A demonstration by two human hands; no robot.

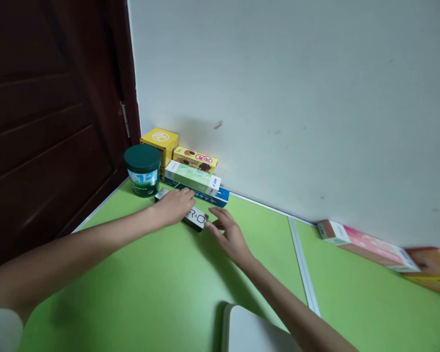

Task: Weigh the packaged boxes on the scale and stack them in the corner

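A flat white and dark box [196, 218] with large letters lies on the green table [150, 283] near the far left corner. My left hand [174, 205] rests on top of its left part, fingers curled over it. My right hand [227, 233] touches the box's right end with fingers stretched out. Just behind the box lie a blue box [210, 196] and, on top of that, a long white and green box [192, 177].
A dark green tub [143, 169] stands at the left, with a yellow box [160, 142] and a yellow biscuit box [196, 160] against the wall. Pink [366, 247] and orange [432, 269] boxes lie at the right. A white chair back [253, 330] is below. A dark door [51, 122] is left.
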